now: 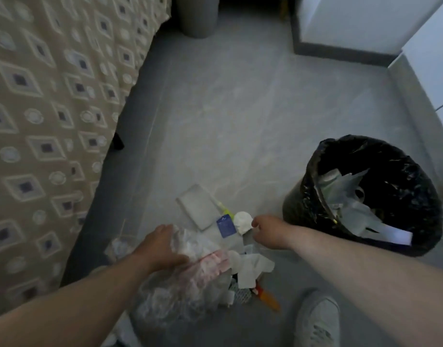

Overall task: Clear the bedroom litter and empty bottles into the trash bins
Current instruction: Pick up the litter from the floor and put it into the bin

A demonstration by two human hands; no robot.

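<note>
Two bare arms reach down to a heap of litter on the grey floor (240,108), between a bed (53,108) with a diamond-patterned cover on the left and a black-lined trash bin (298,196) on the right. The left hand (160,246) lies on a crumpled clear plastic bag (185,289), fingers fairly straight and thumb spread, pressing on it rather than clenching. The right hand (265,231) has its fingers curled, with the thumb tip touching a white crumpled wad (242,221); blur hides whether it pinches anything. Just beside the wad lie a small blue packet (225,227) and a flat grey box (199,206), whose long axis runs from upper left to lower right. A white tissue (250,266) spills from the bag's right side, and below it an orange stick-shaped object (268,299) points to the lower right. The bin stands upright, near the right hand, and holds paper scraps and a pale bottle. A second grey bin (198,18) stands well apart at the top, and a grey shoe (318,319) shows below.
</note>
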